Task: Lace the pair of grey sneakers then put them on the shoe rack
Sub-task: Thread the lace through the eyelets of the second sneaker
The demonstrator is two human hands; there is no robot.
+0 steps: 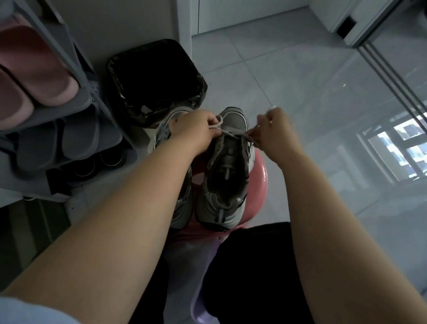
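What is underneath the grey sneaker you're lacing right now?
A glossy pink round stool shows under the grey lace-up sneaker, at its right side and heel. The sneaker covers the rest of the seat, and its legs are hidden.

Black bin (155, 80), square, bag-lined, on glossy pale floor tiles (303, 74) by a white wall. Pink slippers (28, 70) far left, grey slippers (63, 139) below them. Pink stool (258, 175) centre. Door track (397, 86) right, window reflection (413, 147) beside it.
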